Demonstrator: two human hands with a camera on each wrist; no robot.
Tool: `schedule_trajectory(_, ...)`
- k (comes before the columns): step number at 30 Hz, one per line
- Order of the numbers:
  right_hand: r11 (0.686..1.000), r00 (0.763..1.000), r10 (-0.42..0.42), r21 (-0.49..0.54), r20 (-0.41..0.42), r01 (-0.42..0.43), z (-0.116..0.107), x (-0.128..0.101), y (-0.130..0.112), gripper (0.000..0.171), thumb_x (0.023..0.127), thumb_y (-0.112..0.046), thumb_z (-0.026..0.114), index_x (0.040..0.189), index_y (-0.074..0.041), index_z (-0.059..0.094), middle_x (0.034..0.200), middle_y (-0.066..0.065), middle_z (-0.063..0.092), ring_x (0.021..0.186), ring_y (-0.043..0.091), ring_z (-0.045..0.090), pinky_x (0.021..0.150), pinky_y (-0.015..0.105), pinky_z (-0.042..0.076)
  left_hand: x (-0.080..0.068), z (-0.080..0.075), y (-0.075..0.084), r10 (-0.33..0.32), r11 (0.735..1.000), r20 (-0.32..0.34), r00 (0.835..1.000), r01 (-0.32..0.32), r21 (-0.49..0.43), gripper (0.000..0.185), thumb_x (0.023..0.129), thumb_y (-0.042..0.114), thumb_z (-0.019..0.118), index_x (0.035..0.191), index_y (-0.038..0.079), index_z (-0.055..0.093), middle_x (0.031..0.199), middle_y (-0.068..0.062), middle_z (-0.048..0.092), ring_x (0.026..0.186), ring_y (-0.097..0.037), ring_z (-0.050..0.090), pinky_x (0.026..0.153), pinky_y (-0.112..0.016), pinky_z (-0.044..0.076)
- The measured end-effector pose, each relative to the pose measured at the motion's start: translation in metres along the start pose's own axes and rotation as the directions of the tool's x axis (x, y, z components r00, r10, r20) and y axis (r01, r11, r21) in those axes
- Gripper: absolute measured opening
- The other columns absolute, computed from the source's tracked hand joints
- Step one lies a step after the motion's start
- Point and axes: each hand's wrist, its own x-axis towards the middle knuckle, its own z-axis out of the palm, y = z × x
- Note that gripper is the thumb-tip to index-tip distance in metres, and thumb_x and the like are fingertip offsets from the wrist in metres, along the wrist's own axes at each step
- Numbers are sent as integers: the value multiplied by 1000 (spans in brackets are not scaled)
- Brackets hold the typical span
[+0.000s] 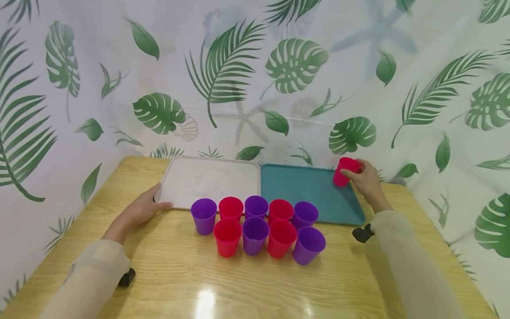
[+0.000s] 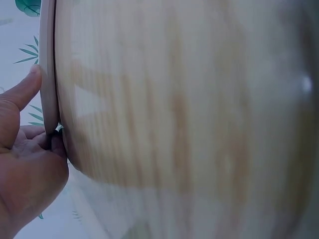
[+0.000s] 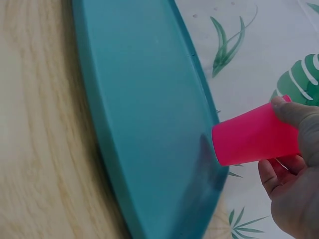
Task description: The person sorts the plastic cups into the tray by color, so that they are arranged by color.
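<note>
My right hand (image 1: pixel 367 180) pinches a red plastic cup (image 1: pixel 343 176) near its rim, thumb on one side and fingers on the other. The cup is upright over the far right corner of the teal tray (image 1: pixel 307 188), its base close to the tray surface in the right wrist view. At the far left, my left hand (image 1: pixel 145 207) holds the near left corner of the white tray (image 1: pixel 211 179). In the left wrist view its thumb (image 2: pixel 29 85) lies along the tray's rim, with the other fingers bent at the corner, partly hidden.
Several purple cups (image 1: pixel 204 217) and red cups (image 1: pixel 228 239) stand upright in two rows before the trays, mouths up. The two trays lie side by side on a wooden table (image 1: pixel 167 266). Behind it hangs a leaf-patterned cloth (image 1: pixel 239 66).
</note>
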Motion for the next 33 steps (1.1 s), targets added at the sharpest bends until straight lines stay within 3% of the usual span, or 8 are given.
schedule_trajectory(4,998,1000,26,-56,-7,-27,5,3,4,84,99,-36,71,157,8,29,146,31,50,124,36,52,89,22,49,0,0,3,-12,1000,1,1000,12,-8,91,105,27,63,160,-9,1,165,-35,2,152,-53,2,124,-62,6)
schedule_trajectory(8,998,1000,18,-63,-13,-19,10,4,8,82,99,-33,72,156,10,30,145,33,50,127,41,52,102,42,51,-1,1,4,-20,1000,8,1000,20,-9,91,104,27,64,160,-10,1,164,-36,2,152,-53,3,124,-62,6)
schedule_trajectory(14,998,1000,17,-64,-6,-17,10,4,8,89,99,-33,72,159,10,21,153,36,39,138,48,43,114,59,41,0,-1,3,-13,1000,0,1000,13,-3,92,104,28,64,160,-10,1,165,-36,2,152,-53,3,124,-62,7)
schedule_trajectory(19,999,1000,25,-27,13,-25,4,-2,9,98,99,-44,69,162,6,13,161,34,29,145,50,33,117,62,35,2,0,1,-14,1000,0,1000,14,0,93,104,29,65,160,-10,1,165,-35,2,152,-53,3,124,-63,7)
schedule_trajectory(24,1000,997,-23,1,-71,23,-9,-11,12,92,100,-47,64,161,7,20,157,32,37,141,48,39,115,62,37,2,1,2,-10,1000,8,1000,10,-5,93,104,29,65,160,-9,0,165,-35,1,152,-52,2,124,-63,7)
schedule_trajectory(29,998,983,-59,21,-173,64,-23,-18,9,82,101,-43,63,159,5,29,154,29,44,139,45,43,115,52,40,2,1,2,-15,1000,6,1000,15,-3,93,104,30,64,160,-9,0,165,-35,1,152,-53,2,124,-63,7)
schedule_trajectory(33,997,979,-54,38,-195,63,-32,-28,4,81,102,-45,62,160,0,30,155,24,44,140,41,43,113,40,42,1,0,2,-18,1000,4,1000,18,3,93,104,29,64,160,-9,1,165,-35,1,152,-53,2,124,-63,6)
